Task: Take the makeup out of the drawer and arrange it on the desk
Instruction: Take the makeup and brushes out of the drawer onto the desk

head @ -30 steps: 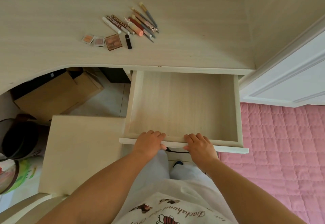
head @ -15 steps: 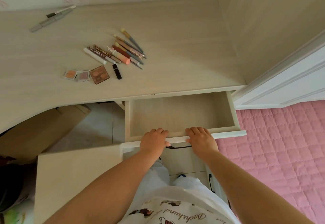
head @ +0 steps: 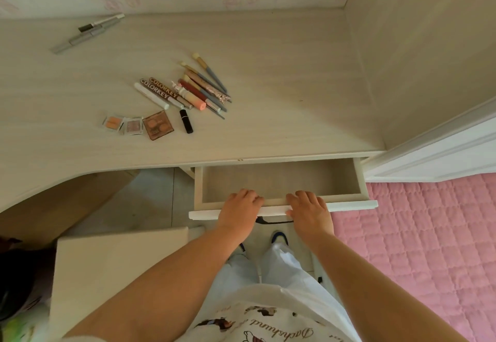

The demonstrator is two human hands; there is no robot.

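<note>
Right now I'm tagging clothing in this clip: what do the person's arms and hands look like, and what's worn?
Both forearms are bare, no sleeves reaching them. The left hand and right hand show no rings, watch or gloves. Below: a white printed top with script lettering and pale trousers.

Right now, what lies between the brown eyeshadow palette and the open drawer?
Only bare desk top. In the head view nothing sits between the brown eyeshadow palette and the drawer; the black lipstick lies beside the palette.

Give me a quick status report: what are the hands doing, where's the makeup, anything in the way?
Left hand and right hand both gripping the drawer front edge. Makeup laid out on the desk. Visible part of drawer bare. No obstruction.
</note>
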